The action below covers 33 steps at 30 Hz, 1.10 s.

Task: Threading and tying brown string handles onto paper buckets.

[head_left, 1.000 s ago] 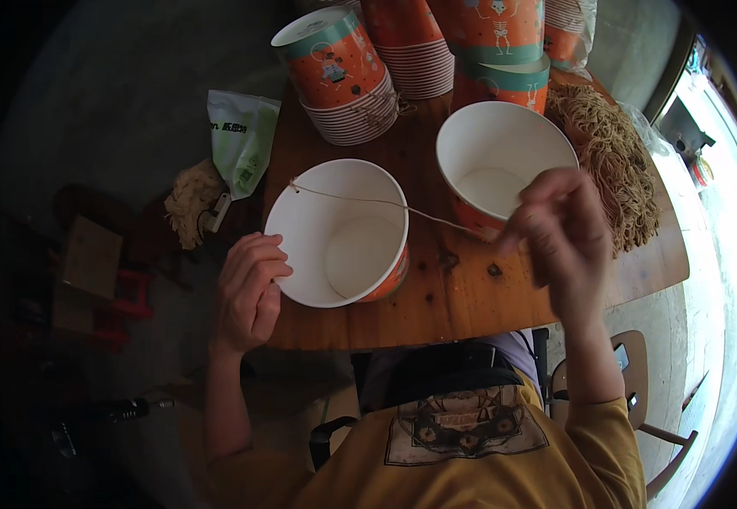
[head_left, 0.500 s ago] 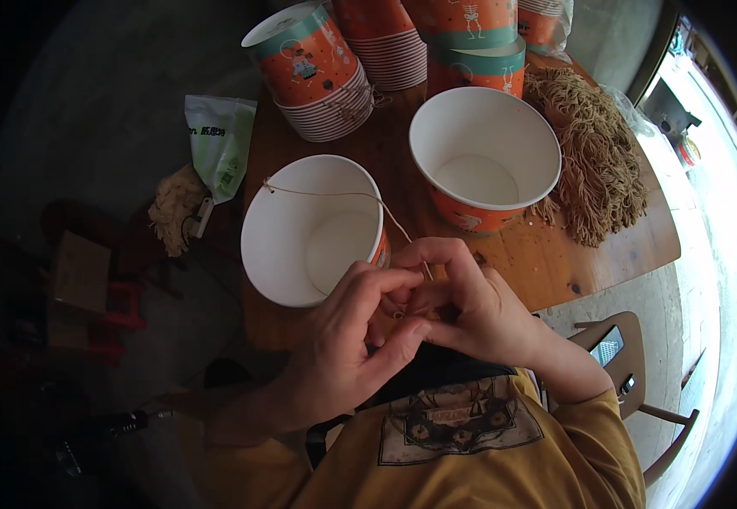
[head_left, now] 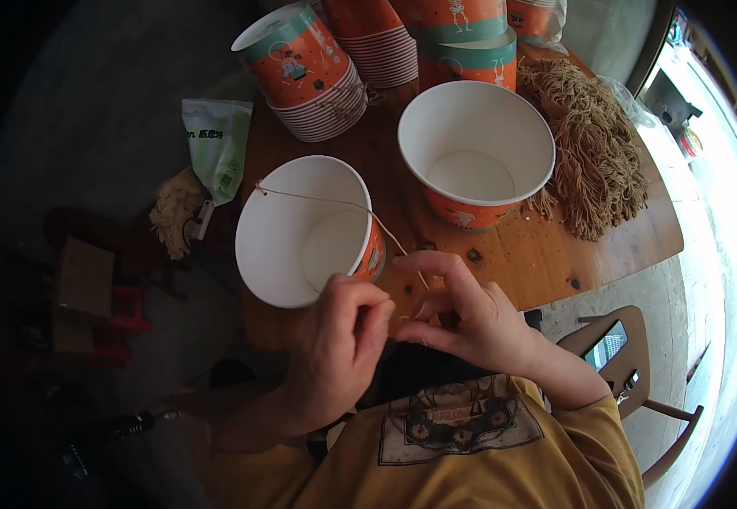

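Note:
A paper bucket (head_left: 279, 246), white inside and orange outside, stands tilted on the table in front of me. A thin tan string (head_left: 326, 198) is fixed at its far left rim and runs across the mouth, over the right rim, to my right hand (head_left: 470, 314). My right thumb and bent fingers hold that string near its loose end. Close beside it, my left hand (head_left: 339, 339) is closed in a pinch against the bucket's near side; what it grips is hidden. A second white-lined bucket (head_left: 474, 127) stands upright further right.
Stacks of orange and teal buckets (head_left: 301, 72) line the far side of the wooden table (head_left: 555, 276). A heap of tan strings (head_left: 597, 144) lies at the right. A green-white packet (head_left: 217, 148) is at the left; a chair (head_left: 631, 356) holds a flat device.
My hands have drawn slightly apart, the left one closing into a tighter pinch. The right fingers have spread a little. The view has shifted slightly.

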Motion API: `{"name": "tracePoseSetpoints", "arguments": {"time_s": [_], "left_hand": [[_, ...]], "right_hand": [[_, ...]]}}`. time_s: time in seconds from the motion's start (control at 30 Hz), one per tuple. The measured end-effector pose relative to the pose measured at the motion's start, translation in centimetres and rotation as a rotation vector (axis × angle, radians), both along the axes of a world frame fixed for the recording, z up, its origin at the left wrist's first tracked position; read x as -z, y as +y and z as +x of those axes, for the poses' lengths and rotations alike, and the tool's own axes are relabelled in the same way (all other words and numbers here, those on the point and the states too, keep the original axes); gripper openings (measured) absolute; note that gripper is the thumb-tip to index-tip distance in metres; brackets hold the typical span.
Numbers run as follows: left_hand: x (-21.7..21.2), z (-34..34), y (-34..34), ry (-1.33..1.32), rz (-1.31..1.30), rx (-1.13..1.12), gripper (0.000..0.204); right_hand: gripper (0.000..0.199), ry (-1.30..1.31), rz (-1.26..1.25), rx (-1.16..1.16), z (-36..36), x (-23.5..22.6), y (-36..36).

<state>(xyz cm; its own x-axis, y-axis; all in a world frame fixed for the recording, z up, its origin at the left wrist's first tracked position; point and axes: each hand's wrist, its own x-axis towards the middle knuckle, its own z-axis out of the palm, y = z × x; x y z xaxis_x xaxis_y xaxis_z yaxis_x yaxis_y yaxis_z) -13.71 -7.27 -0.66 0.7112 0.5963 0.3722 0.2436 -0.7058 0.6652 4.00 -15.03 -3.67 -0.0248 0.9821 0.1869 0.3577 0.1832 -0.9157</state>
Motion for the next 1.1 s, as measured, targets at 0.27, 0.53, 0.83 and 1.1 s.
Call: {"name": "tracePoseSetpoints", "arguments": {"time_s": [0.27,0.53,0.83,1.1], "left_hand": [[-0.9,-0.6,-0.1,0.093,-0.392,0.043,0.03],[-1.2,0.5,-0.5,0.272,-0.435,0.137,0.022],[1.3,0.5,-1.3,0.144,-0.127,0.109,0.017],[1.8,-1.1,-2.0,-0.168,-0.431,-0.054,0.011]], "right_hand": [[0.063,0.11,-0.004,0.0,0.5,0.3,-0.2],[0.065,-0.196,0.13,-0.071,0.8,-0.3,-0.3],[0.071,-0.252,0.241,-0.057,0.8,0.4,-0.7],[0.024,-0.222,0.394,0.033,1.2,0.5,-0.3]]}}
